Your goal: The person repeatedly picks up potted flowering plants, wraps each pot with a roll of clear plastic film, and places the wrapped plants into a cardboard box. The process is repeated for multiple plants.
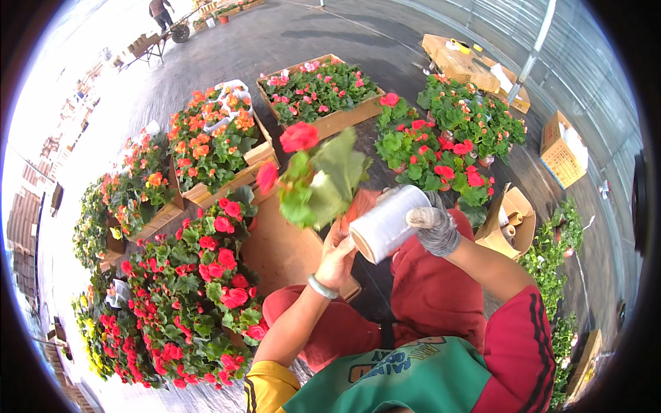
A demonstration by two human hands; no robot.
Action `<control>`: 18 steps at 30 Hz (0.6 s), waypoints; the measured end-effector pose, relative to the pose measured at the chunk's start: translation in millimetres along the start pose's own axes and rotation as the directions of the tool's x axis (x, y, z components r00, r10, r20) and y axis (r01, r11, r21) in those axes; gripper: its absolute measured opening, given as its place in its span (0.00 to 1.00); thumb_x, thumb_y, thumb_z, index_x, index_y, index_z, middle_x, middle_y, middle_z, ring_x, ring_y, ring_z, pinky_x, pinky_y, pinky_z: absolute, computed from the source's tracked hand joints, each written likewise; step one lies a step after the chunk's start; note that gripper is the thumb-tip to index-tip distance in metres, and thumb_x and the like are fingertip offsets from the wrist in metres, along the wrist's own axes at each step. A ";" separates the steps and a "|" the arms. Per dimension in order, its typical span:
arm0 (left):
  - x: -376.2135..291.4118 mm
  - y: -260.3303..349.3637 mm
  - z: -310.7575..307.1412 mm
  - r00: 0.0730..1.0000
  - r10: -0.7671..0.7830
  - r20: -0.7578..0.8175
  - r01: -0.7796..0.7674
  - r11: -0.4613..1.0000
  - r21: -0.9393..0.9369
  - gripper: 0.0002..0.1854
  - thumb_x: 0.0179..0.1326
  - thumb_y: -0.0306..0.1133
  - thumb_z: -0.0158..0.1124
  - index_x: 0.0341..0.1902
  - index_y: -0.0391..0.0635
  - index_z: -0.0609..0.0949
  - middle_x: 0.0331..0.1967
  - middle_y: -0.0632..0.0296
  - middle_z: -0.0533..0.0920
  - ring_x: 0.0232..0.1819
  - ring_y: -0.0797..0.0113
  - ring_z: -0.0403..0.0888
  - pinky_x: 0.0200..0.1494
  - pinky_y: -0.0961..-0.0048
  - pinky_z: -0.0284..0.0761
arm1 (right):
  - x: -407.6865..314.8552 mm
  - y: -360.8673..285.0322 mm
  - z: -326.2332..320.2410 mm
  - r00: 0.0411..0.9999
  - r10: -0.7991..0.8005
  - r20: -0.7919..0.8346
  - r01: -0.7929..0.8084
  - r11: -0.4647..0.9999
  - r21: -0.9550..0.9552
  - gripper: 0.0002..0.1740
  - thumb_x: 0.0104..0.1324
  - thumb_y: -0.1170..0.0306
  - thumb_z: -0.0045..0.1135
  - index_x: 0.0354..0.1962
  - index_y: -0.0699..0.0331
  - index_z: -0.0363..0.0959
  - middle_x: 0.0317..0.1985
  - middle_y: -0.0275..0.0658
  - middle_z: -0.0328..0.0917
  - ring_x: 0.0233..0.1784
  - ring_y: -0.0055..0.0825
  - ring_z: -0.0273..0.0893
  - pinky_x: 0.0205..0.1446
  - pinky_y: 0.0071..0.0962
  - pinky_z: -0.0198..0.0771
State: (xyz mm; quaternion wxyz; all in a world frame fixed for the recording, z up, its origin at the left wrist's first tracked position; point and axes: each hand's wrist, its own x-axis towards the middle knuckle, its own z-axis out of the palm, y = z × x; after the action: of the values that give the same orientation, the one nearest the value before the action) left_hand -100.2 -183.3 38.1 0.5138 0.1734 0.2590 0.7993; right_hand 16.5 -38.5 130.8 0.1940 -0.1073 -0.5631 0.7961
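A roll of clear plastic film with a cardboard core is held in front of my knees. My right hand, in a grey knit glove, grips the roll at its far end, thumb on top. My bare left hand, with a pale bangle on the wrist, has its fingers at the core end and beside the reddish-brown pot of a begonia. That potted begonia, with red blooms and green leaves, tilts to the left above my left hand and is blurred. Whether the left fingers pinch film or pot is partly hidden.
An open cardboard tray lies by my left knee. Red begonias crowd the left side; trays of orange begonias and pink begonias stand ahead. At right are a carton with cardboard tubes and another carton. A person with a wheelbarrow is far off.
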 end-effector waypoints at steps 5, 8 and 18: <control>-5.9 -17.5 -27.2 0.995 -0.096 0.006 0.096 0.992 -0.081 0.34 0.45 0.22 0.63 0.58 0.37 0.61 0.51 0.56 0.72 0.52 0.62 0.71 0.55 0.67 0.67 | -9.0 -13.9 -1.6 0.979 0.132 0.157 -0.129 0.991 -0.027 0.26 0.39 0.67 0.60 0.40 0.69 0.73 0.34 0.40 0.77 0.39 0.24 0.74 0.47 0.26 0.66; -4.7 -28.8 -42.2 0.987 -0.161 0.000 0.159 0.978 -0.134 0.30 0.45 0.22 0.63 0.55 0.36 0.66 0.50 0.56 0.72 0.51 0.64 0.72 0.54 0.67 0.69 | -2.5 -14.2 -7.1 0.943 0.161 0.292 -0.096 0.969 -0.227 0.27 0.42 0.64 0.61 0.42 0.64 0.72 0.37 0.41 0.76 0.37 0.28 0.73 0.44 0.27 0.67; 0.1 -6.1 -13.4 0.969 -0.193 -0.152 0.181 0.979 -0.093 0.29 0.47 0.32 0.63 0.54 0.42 0.66 0.47 0.56 0.73 0.51 0.63 0.70 0.57 0.65 0.65 | -60.0 32.7 26.4 0.905 0.057 0.422 0.344 0.485 -0.804 0.31 0.45 0.60 0.65 0.45 0.64 0.64 0.37 0.40 0.69 0.41 0.35 0.71 0.47 0.32 0.67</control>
State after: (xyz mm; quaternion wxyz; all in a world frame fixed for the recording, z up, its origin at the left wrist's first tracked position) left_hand -103.0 -184.2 23.7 0.5709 0.0631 0.2828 0.7682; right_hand 54.2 -96.3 106.3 0.0643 0.0208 -0.9182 0.3904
